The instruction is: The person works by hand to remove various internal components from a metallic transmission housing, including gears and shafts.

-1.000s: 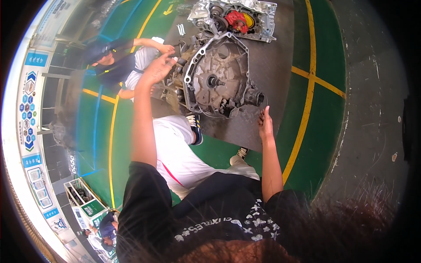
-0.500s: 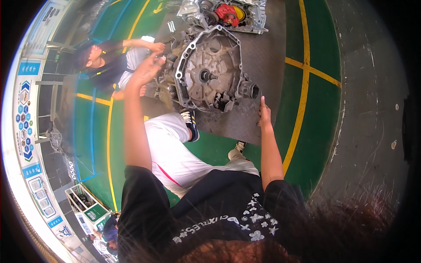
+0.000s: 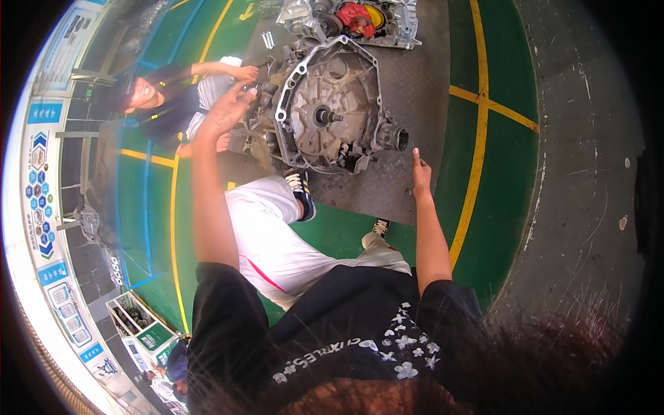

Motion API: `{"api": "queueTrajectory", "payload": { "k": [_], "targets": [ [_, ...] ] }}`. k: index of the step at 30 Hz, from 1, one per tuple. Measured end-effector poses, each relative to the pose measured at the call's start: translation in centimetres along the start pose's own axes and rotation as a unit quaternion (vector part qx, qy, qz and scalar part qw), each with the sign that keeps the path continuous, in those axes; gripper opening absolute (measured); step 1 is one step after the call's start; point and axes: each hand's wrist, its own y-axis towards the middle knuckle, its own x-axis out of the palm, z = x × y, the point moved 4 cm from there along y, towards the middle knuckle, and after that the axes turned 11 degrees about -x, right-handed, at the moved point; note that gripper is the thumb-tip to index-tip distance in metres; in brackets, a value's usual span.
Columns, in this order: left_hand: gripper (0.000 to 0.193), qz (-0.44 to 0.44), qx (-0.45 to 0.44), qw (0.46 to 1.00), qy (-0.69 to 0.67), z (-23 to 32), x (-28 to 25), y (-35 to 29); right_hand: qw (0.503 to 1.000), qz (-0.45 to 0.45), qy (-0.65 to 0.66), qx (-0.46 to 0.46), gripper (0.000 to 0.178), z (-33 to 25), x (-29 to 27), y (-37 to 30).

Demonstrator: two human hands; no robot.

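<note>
A large grey metal gearbox (image 3: 325,79) lies on the dark metal table top, its open bell-shaped housing facing up with a splined shaft in the middle. My left hand (image 3: 229,111) is raised at its left side, fingers loosely bent and a little apart, with nothing visible in them. Whether its fingertips touch the gearbox parts cannot be told. Beside the round output opening (image 3: 398,139) at the lower right of the gearbox, my right hand (image 3: 421,174) is held edge-on. One of its fingers points forward, the others are partly hidden, and no object shows in it.
Behind the gearbox is another opened metal unit (image 3: 404,28) with a red part (image 3: 355,19) and a yellow one. Several small bright rods (image 3: 268,40) lie near the far left. A co-worker (image 3: 162,93) sits at the left, hands near the gearbox. The table top (image 3: 423,76) has patterned metal.
My right hand has moved slightly right, away from the gearbox opening. My left hand has shifted only a little. The co-worker's head has turned upward.
</note>
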Motion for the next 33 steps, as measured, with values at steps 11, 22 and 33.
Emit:
{"api": "queueTrajectory", "payload": {
  "k": [11,22,33],
  "targets": [
    [0.059,-0.001,0.008,1.0,-0.015,-0.8,0.0,0.4,0.999,0.048,-0.003,0.012,0.078,-1.3,-0.9,-0.5],
    [0.058,-0.009,0.012,1.0,-0.013,0.4,-0.1,-0.3,1.0,0.007,-0.013,0.015,0.075,1.0,-0.9,0.8],
    [0.062,-0.005,-0.012,1.0,0.007,1.2,0.1,-0.4,0.999,0.029,-0.012,0.013,0.073,-0.3,-0.9,-0.4]
  ]
}}
